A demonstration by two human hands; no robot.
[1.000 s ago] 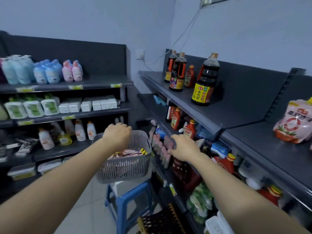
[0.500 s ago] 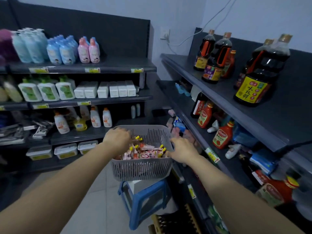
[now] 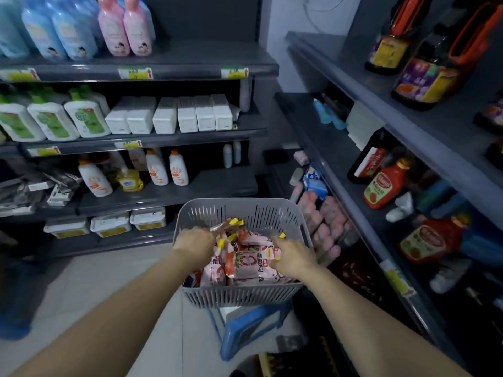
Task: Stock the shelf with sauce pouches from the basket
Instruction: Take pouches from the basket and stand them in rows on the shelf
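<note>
Dark grey shelving unit (image 3: 163,69), beyond the left hand; second dark unit (image 3: 353,85), beyond and above the right hand. Pale wall (image 3: 275,31) between them. Light tiled floor (image 3: 89,284) beneath the left forearm. Dim lighting.

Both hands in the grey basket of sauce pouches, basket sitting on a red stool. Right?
Not quite: the stool is blue, not red, as the head view shows. Both the left hand and right hand are in the grey basket among the sauce pouches.

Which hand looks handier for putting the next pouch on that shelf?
Probably the right hand. It is already on the pouches at the basket's right side, next to the shelf. The left hand is on the far side and would cross over.
</note>
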